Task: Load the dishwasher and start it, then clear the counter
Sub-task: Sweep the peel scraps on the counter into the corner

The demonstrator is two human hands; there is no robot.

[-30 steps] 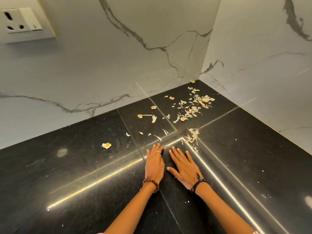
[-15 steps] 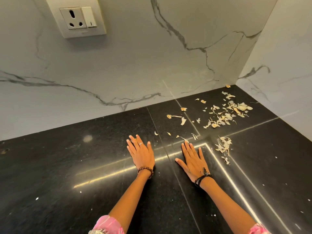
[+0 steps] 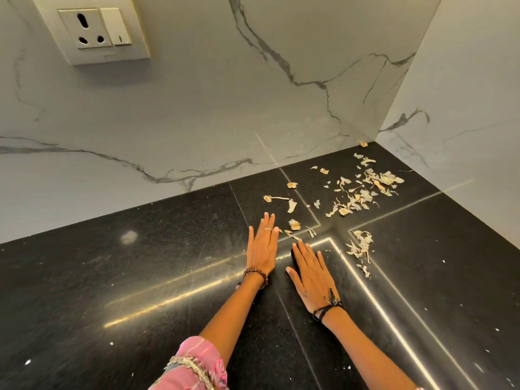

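Peel scraps lie scattered on the black counter beyond and to the right of both hands, thickest toward the far corner, with a smaller cluster just right of the right hand's fingertips and a few stray pieces just beyond the left hand's fingers. The left hand and the right hand lie flat on the stone, fingers straight and close together, holding nothing, the two hands near each other but apart. The step in hand appears to be gathering debris by hand sweep. For a clean result the person should keep the palm edges pressed to the surface, cup the loose outliers toward the main heap first, then draw the whole heap inward in one slow pass; the dry, light flakes are likely to scatter under a fast stroke. The polished surface shows bright reflected light lines and fine white specks nearer than the hands. Marble-veined walls meet at the corner beyond the heap, and a socket plate sits high to the left. No dishwasher is in view.
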